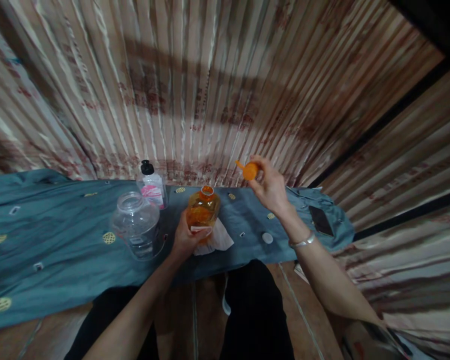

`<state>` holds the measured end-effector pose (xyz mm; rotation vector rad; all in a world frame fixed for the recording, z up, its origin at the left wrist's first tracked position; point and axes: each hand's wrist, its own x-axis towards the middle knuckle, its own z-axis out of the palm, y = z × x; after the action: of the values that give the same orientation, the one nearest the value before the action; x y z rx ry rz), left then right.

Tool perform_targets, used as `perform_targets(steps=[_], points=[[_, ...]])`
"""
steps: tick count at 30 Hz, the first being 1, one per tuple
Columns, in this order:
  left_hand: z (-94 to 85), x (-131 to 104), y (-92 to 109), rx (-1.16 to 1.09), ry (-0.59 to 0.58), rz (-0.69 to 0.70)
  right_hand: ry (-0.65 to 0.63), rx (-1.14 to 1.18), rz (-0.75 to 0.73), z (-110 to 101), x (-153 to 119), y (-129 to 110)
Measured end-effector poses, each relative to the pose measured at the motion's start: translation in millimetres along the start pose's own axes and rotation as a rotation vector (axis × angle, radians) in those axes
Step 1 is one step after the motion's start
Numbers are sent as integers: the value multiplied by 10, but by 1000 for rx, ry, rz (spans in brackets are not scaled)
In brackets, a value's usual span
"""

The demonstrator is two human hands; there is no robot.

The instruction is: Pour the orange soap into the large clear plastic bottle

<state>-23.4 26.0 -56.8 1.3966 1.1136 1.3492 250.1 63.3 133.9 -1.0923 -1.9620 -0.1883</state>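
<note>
My left hand [187,239] is wrapped round the lower side of an amber see-through bottle [203,210], which stands upright with its neck uncovered. A white tissue [219,239] lies under and beside that bottle. To the right and higher up, my right hand [269,187] pinches an orange pump head [250,171] with a small spout pointing left. The pump head is in the air, apart from the bottle. Whether a tube hangs from it I cannot tell. Left of my left hand stands a clear, wide-bellied plastic jar [137,222] with an uncovered mouth.
Behind the jar is a clear bottle [152,190] with a black pump and a pink label. A round white disc [267,238] and a dark phone [321,221] lie on the teal cloth [75,235] to the right. A pleated curtain [195,100] hangs close behind.
</note>
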Motion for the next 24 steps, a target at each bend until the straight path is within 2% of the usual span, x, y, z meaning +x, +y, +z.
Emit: perform_targets(steps=[3, 7, 11, 16, 24], points=[[-20, -7, 12, 5, 5, -11, -334, -123, -45, 390, -347, 348], [-32, -23, 41, 6, 19, -12, -735, -399, -128, 642, -675, 654], [-25, -35, 72, -4, 42, -12, -822, -413, -169, 676, -831, 854], [-22, -40, 124, -19, 69, -43, -900, -440, -222, 582, -976, 1063], [-14, -38, 177, -34, 64, -63, -949, -503, -259, 455, -1184, 1199]])
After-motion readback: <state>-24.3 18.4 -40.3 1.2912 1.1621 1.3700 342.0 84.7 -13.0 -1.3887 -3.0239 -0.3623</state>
